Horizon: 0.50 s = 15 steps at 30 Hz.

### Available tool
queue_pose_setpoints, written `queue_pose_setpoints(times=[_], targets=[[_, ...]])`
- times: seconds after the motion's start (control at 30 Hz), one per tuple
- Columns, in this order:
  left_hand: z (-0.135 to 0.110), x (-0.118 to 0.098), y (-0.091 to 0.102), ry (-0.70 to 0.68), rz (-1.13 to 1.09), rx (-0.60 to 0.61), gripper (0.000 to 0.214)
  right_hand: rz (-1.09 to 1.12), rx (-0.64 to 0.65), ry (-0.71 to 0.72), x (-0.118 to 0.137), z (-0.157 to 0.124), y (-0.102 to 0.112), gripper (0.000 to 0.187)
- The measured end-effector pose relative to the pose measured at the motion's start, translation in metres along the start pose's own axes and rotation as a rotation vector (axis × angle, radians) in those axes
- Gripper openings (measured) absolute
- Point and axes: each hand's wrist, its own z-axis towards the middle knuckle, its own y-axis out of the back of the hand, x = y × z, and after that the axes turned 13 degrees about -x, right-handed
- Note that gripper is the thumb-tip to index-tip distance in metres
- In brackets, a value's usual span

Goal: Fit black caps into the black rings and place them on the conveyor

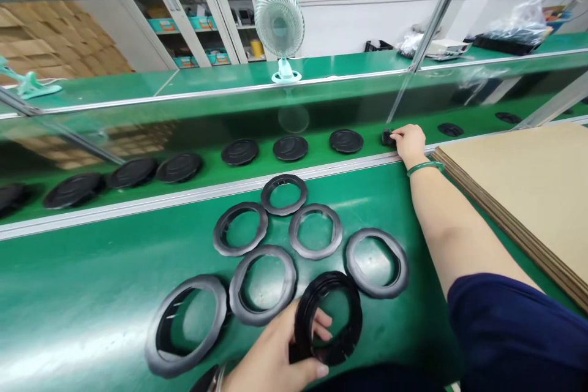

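Gripping a black rubber ring (353,318) between thumb and fingers, the left hand (275,355) keeps it low and tilted over the green counter (395,343), a sensible hold just clear of the other rings (236,288). The right hand (408,144) reaches past the metal rail (275,187), fingertips against a small black piece (388,138); whether it is gripped, I cannot tell. Stacked cardboard sheets (519,196) edge the counter's right side, beside the right arm.

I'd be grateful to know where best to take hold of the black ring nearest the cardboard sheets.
Pinch its outer rim from above on the right: that side has no other ring, and the ring lies flat on the green belt.
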Motion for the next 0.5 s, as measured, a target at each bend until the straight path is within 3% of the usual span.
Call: queue_pose_setpoints(times=[0.17,0.3,0.4,0.5], targets=[[-0.001,0.001,-0.002,-0.024,0.004,-0.051,0.037,0.206,-0.131,-0.058,0.036,-0.032,0.026,0.011],[0.0,0.002,-0.003,-0.113,-0.043,-0.109,0.038,0.461,-0.148,-0.133,0.086,-0.076,0.062,0.01],[0.001,0.003,-0.004,-0.151,-0.093,-0.172,0.041,0.696,-0.038,-0.056,0.14,-0.118,0.108,0.009],[0.002,0.005,-0.006,-0.16,-0.111,-0.215,0.045,0.8,0.15,0.14,0.192,-0.161,0.163,0.005]])
